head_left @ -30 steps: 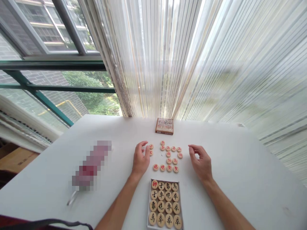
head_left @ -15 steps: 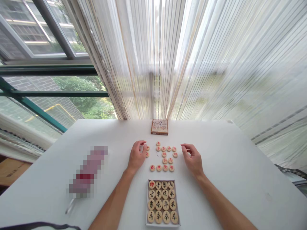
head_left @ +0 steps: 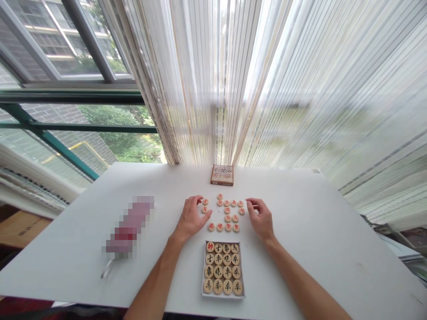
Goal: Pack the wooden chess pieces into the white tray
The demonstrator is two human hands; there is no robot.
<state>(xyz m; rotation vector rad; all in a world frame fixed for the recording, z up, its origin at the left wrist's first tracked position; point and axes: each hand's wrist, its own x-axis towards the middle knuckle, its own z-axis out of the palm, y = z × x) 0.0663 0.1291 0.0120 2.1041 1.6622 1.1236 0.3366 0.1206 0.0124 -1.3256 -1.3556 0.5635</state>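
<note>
While L fingers (head_left: 195, 200) gape, R fingers (head_left: 255, 202) curl loosely, red pcs (head_left: 227, 210) btwn, box (head_left: 222, 174) beyond

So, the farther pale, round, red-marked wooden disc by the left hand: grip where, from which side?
Likely pinch the farther disc by its left and right rim, from above, with the left hand: it lies flat, and the nearer pale, round, red-marked disc crowds its near edge.
</note>
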